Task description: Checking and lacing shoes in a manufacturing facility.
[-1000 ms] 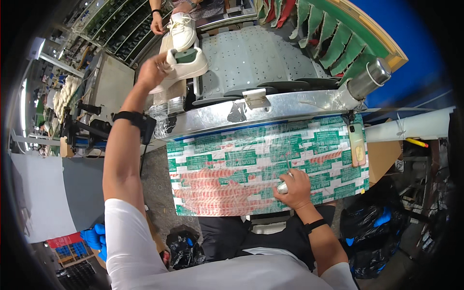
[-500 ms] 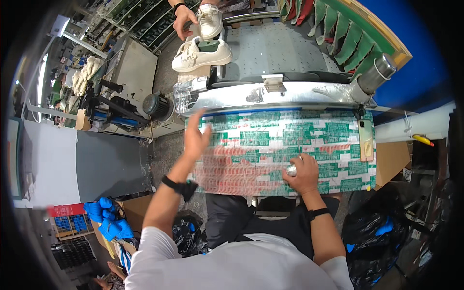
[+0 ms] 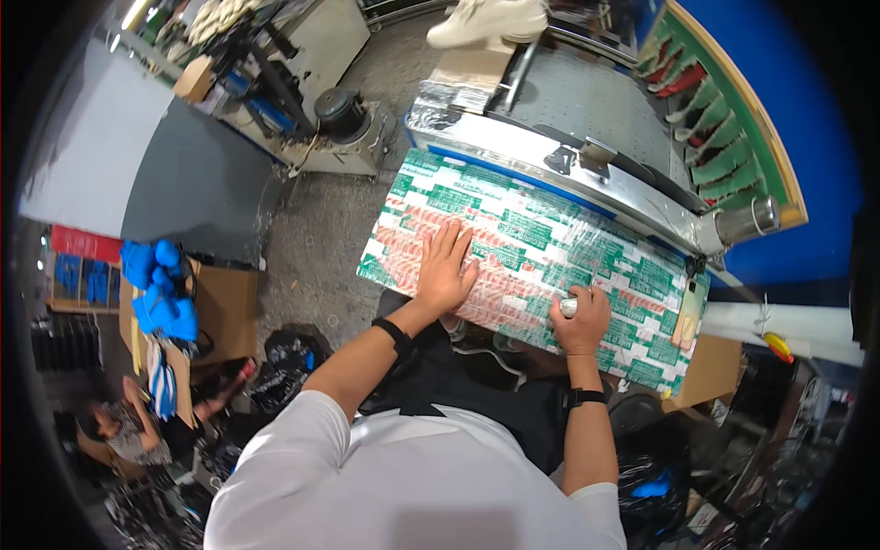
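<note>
Left hand (image 3: 446, 272): palm down over green-and-white taped tabletop (image 3: 513, 206), fingers loosely spread, nothing visibly gripped. Right hand (image 3: 583, 316): fingers curled closed around silver tool (image 3: 569, 307) (thin tip upward), at 3–4 o'clock from left hand. Phone (image 3: 689, 312): 3 o'clock of right. White shoe (image 3: 486, 22): 12 o'clock in view.

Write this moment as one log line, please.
Left hand: spread on taped tabletop | right hand: holding silver tool | phone: tabletop's right end | white shoe: beyond metal rail
</note>
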`<state>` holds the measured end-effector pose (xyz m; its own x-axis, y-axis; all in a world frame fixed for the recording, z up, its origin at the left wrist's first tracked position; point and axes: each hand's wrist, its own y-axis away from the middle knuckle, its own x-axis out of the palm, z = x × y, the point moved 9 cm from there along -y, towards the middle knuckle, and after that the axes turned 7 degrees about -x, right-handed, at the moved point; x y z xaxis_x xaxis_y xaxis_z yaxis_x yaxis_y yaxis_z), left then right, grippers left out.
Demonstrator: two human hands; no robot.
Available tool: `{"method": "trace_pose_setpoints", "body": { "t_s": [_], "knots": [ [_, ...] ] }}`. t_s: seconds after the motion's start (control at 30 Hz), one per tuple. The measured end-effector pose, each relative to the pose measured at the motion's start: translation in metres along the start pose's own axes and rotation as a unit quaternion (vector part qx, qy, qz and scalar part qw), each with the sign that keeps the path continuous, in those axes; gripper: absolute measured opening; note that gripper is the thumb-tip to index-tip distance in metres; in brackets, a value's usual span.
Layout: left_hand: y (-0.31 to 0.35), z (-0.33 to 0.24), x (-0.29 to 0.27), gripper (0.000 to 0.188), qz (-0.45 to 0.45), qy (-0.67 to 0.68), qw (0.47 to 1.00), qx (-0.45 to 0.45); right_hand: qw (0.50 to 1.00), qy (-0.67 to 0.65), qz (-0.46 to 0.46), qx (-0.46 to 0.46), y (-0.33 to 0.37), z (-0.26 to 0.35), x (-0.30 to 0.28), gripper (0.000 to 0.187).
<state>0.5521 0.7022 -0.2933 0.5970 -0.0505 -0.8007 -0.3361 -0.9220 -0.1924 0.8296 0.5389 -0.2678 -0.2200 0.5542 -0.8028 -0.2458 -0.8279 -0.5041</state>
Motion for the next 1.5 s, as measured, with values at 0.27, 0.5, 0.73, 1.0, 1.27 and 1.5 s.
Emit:
{"method": "trace_pose_setpoints", "body": {
  "t_s": [0.27,0.5,0.73,1.0,1.27,1.5],
  "knots": [
    [0.002,0.011,0.004,0.07,0.021,0.004,1.0,-0.003,1.0,0.018,0.008,-0.001,0.006,0.008,0.006,0.04],
    [-0.008,-0.002,0.022,0.07,0.026,0.01,0.999,0.018,0.999,0.035,0.001,0.015,0.011,-0.007,-0.002,0.041],
    [-0.02,0.011,0.036,0.072,0.02,-0.034,0.999,0.03,0.997,0.051,-0.028,0.053,0.01,-0.031,0.009,0.088],
    [-0.027,0.0,0.03,0.068,0.014,-0.023,0.999,0.032,0.997,0.007,-0.063,0.035,-0.003,-0.036,0.005,0.083],
    [-0.031,-0.006,0.026,0.068,0.006,-0.029,0.998,0.047,0.998,0.001,-0.028,0.06,-0.012,-0.037,0.007,0.066],
    [-0.032,-0.013,0.024,0.068,0.008,-0.023,0.999,0.047,0.996,-0.008,-0.028,0.081,-0.01,-0.045,0.004,0.064]
  ]
}}
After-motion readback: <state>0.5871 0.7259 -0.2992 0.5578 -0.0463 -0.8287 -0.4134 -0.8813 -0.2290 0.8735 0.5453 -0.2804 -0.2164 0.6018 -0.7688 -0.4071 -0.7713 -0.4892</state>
